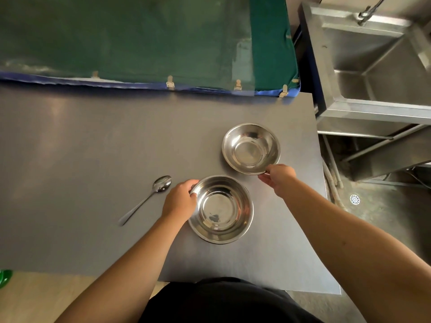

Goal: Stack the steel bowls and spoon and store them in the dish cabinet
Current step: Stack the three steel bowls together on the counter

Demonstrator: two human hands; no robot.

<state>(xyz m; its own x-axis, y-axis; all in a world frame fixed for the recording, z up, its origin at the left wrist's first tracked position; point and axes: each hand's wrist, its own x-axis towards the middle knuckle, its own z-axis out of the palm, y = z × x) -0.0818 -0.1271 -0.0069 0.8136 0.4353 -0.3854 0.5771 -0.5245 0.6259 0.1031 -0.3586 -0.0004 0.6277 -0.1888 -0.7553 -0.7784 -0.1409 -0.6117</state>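
Two steel bowls stand upright on the grey table [93, 148]. The near bowl [221, 209] has my left hand [180, 200] gripping its left rim, thumb over the edge. The far bowl [250, 148] sits just behind it to the right, and my right hand [278, 178] pinches its near rim. A steel spoon [147, 198] lies flat to the left of the near bowl, bowl end pointing away from me, untouched.
A green cloth with a blue edge [140, 43] covers something along the table's far side. A steel sink unit [373, 78] stands to the right, beyond the table's right edge. A floor drain [354, 199] is on the floor below it.
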